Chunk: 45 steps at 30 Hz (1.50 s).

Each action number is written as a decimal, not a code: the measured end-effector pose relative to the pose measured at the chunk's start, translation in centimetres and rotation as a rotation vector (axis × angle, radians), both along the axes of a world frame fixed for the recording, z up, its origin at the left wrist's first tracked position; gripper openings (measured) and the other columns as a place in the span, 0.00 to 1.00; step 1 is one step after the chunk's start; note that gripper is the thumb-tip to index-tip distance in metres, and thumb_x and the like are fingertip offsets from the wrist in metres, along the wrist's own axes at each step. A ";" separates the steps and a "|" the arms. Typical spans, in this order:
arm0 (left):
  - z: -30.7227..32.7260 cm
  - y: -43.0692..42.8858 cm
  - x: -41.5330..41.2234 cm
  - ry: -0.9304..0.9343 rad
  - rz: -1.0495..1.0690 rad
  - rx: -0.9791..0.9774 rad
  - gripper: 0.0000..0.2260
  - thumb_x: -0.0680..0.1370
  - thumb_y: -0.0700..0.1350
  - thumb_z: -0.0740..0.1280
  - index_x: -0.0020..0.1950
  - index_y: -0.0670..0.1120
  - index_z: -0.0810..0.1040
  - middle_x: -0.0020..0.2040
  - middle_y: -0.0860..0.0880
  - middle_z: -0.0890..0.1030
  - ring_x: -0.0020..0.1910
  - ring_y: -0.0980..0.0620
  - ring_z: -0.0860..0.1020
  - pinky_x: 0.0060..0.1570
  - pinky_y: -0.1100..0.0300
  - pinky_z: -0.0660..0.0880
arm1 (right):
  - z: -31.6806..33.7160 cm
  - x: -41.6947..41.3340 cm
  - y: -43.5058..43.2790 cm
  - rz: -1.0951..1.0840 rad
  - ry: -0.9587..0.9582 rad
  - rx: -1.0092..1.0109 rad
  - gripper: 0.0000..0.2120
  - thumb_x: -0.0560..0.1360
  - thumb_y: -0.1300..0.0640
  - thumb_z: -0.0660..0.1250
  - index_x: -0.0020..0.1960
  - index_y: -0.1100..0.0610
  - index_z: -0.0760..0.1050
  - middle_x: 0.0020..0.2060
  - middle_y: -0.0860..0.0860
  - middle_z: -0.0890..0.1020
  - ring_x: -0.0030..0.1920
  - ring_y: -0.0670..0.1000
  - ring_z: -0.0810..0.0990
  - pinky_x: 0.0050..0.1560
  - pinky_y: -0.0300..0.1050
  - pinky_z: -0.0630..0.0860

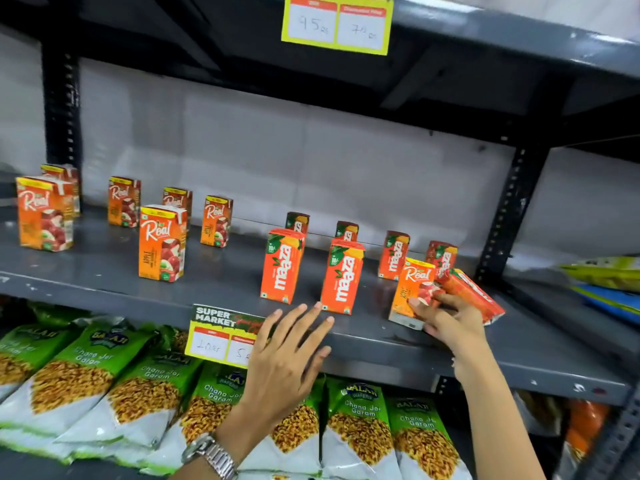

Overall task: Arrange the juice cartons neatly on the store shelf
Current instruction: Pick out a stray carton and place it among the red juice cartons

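Observation:
Orange Real apple cartons (162,242) stand scattered on the left half of the grey shelf (104,271). Red-orange Maaza cartons (282,266) stand in loose rows on the right half. My right hand (446,318) grips a tilted Real carton (412,289) near the shelf's front right, and a Maaza carton (474,294) lies on its side against the same hand. My left hand (287,355) hovers open, fingers spread, at the shelf's front edge just below two front Maaza cartons (342,277).
A yellow price tag (216,336) hangs on the shelf edge beside my left hand. Green Chana Jor Garam snack bags (86,368) fill the shelf below. Another price tag (337,22) hangs from the upper shelf. Black uprights (509,209) frame the bay; packets lie at far right (606,271).

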State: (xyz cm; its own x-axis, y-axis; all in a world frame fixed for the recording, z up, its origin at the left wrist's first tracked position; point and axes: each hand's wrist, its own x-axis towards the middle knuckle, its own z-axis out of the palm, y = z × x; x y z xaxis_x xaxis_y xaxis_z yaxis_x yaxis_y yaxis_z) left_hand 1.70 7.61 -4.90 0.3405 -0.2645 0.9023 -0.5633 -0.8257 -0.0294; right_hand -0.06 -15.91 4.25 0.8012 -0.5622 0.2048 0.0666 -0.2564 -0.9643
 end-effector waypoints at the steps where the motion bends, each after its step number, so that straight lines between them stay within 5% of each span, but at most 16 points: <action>1: -0.1 0.0 0.1 -0.006 0.005 -0.001 0.16 0.80 0.52 0.55 0.67 0.51 0.70 0.66 0.50 0.74 0.66 0.52 0.69 0.68 0.53 0.58 | -0.4 0.1 -0.2 -0.014 -0.012 -0.005 0.31 0.48 0.40 0.76 0.48 0.48 0.76 0.43 0.50 0.83 0.49 0.54 0.82 0.60 0.59 0.74; 3: -0.1 0.0 0.1 0.000 0.004 0.002 0.16 0.80 0.52 0.55 0.66 0.51 0.70 0.65 0.51 0.75 0.66 0.52 0.69 0.68 0.54 0.58 | -0.6 -0.3 -0.1 -0.064 -0.054 -0.058 0.34 0.49 0.39 0.74 0.54 0.47 0.77 0.43 0.48 0.85 0.49 0.55 0.82 0.59 0.59 0.75; 6: 0.0 0.1 0.0 0.036 -0.003 0.026 0.17 0.80 0.53 0.54 0.67 0.52 0.69 0.67 0.52 0.74 0.67 0.53 0.68 0.69 0.54 0.57 | 1.0 -2.1 1.1 -0.184 -0.170 -0.072 0.27 0.58 0.45 0.75 0.57 0.47 0.77 0.42 0.49 0.84 0.51 0.56 0.82 0.60 0.57 0.73; 9: 0.5 0.3 -0.5 0.024 -0.074 -0.016 0.17 0.81 0.51 0.52 0.68 0.52 0.68 0.69 0.52 0.68 0.69 0.53 0.67 0.70 0.55 0.57 | 3.3 -4.1 2.9 -0.211 -0.370 -0.059 0.26 0.55 0.40 0.73 0.52 0.42 0.77 0.46 0.53 0.84 0.49 0.56 0.83 0.58 0.58 0.76; 15: 3.3 4.3 -2.1 -0.071 -0.207 -0.296 0.17 0.82 0.51 0.49 0.69 0.53 0.66 0.71 0.51 0.67 0.71 0.53 0.63 0.72 0.55 0.55 | 7.5 -6.6 10.8 -0.093 -0.622 -0.099 0.23 0.65 0.56 0.75 0.58 0.49 0.72 0.53 0.58 0.82 0.51 0.53 0.82 0.54 0.51 0.79; 21: 3.6 17.1 -0.5 -0.079 -0.013 -0.474 0.16 0.81 0.50 0.50 0.67 0.51 0.68 0.69 0.48 0.69 0.71 0.54 0.63 0.71 0.56 0.54 | 8.8 -4.7 23.1 0.207 -0.736 -0.083 0.23 0.64 0.62 0.76 0.53 0.47 0.69 0.45 0.44 0.81 0.44 0.41 0.82 0.48 0.36 0.77; 27: 1.0 30.1 2.4 -0.018 0.251 -0.532 0.17 0.81 0.49 0.52 0.67 0.49 0.69 0.70 0.48 0.67 0.73 0.54 0.60 0.72 0.54 0.53 | 6.8 0.1 37.0 0.358 -0.619 -0.183 0.27 0.64 0.61 0.75 0.60 0.51 0.71 0.42 0.44 0.82 0.44 0.46 0.82 0.50 0.36 0.76; 31: 0.4 34.6 4.0 0.049 0.281 -0.432 0.19 0.82 0.52 0.48 0.69 0.49 0.67 0.72 0.47 0.65 0.73 0.51 0.58 0.73 0.51 0.51 | 4.1 4.0 43.5 0.303 -0.485 -0.366 0.27 0.68 0.58 0.72 0.65 0.55 0.69 0.56 0.52 0.80 0.56 0.52 0.78 0.60 0.46 0.73; 45: -1.3 35.1 7.0 -0.050 0.260 -0.349 0.18 0.81 0.55 0.50 0.67 0.51 0.67 0.69 0.46 0.69 0.74 0.52 0.57 0.73 0.46 0.49 | 0.7 8.8 46.2 0.281 -0.090 -0.513 0.27 0.71 0.61 0.69 0.67 0.57 0.63 0.60 0.57 0.78 0.62 0.57 0.76 0.61 0.54 0.74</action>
State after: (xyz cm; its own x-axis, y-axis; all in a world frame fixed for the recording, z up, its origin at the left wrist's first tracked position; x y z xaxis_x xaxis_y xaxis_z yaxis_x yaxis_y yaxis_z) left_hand 8.71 42.71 -6.18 0.3091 0.1476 0.9395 -0.3406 -0.9052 0.2542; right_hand 8.71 30.34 4.98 0.8718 -0.1422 0.4688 0.2752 -0.6496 -0.7088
